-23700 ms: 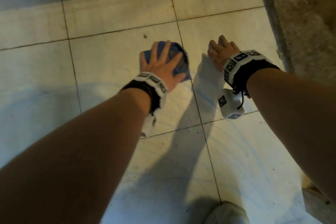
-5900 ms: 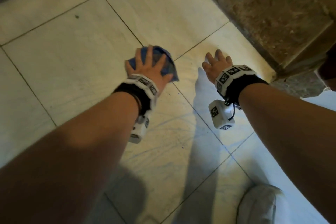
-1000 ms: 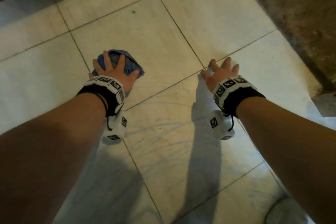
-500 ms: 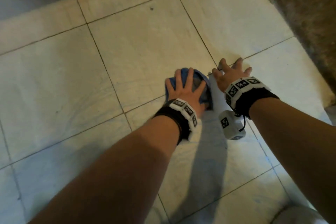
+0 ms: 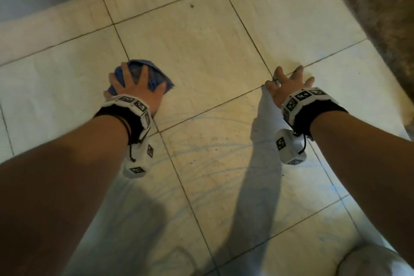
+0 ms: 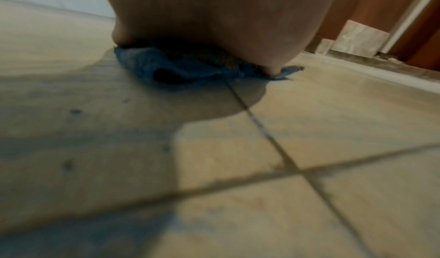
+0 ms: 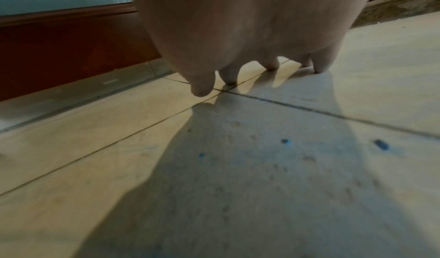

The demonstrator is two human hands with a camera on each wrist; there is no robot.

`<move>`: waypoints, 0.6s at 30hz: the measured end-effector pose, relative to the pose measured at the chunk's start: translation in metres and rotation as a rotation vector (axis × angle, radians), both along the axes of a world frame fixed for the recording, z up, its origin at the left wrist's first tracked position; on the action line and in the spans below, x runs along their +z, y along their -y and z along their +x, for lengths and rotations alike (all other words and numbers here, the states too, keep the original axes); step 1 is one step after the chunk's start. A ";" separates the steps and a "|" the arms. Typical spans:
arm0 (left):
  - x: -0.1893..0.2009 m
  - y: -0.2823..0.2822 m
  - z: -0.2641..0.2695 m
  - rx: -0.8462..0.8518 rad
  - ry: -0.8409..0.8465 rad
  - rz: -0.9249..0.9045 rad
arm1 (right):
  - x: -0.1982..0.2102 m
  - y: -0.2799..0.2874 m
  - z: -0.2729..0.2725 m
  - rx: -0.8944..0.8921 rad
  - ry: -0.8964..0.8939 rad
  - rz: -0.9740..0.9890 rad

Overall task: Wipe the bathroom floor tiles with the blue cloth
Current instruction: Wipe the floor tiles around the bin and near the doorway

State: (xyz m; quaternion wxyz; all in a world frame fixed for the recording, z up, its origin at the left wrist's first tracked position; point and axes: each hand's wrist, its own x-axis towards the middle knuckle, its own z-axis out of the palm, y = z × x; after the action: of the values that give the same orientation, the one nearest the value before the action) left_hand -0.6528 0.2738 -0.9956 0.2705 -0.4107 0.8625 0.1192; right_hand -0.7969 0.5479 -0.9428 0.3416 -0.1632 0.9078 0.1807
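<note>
Pale square floor tiles [image 5: 201, 56] with dark grout lines fill the view; the left hand [image 5: 136, 92] presses, fingers spread, on a crumpled blue cloth [image 5: 154, 76] bunched beneath its palm; the right hand [image 5: 289, 85] rests splayed on bare tile, well apart.

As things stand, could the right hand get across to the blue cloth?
Probably yes. The right hand rests open on the floor tiles, with only bare tile between it and the blue cloth, which the left hand presses down.

Crumpled blue cloth [image 5: 154, 75] on pale floor tiles [image 5: 201, 51]
</note>
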 end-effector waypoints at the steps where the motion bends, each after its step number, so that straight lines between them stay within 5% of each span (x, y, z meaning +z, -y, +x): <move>1: -0.001 -0.002 0.001 0.027 -0.007 -0.012 | 0.000 0.000 0.001 0.039 0.009 0.018; 6: 0.003 -0.050 -0.019 -0.010 -0.023 -0.019 | -0.008 -0.002 -0.003 0.037 0.027 0.011; 18: 0.005 -0.198 -0.039 -0.846 -0.140 0.140 | -0.016 -0.016 -0.012 0.143 0.024 -0.005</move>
State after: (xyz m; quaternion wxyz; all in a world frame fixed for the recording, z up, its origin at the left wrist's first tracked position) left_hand -0.6922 0.4723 -0.9904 0.2636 0.0072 0.9610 0.0836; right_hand -0.8089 0.5642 -0.9586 0.3384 -0.2305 0.8900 0.2005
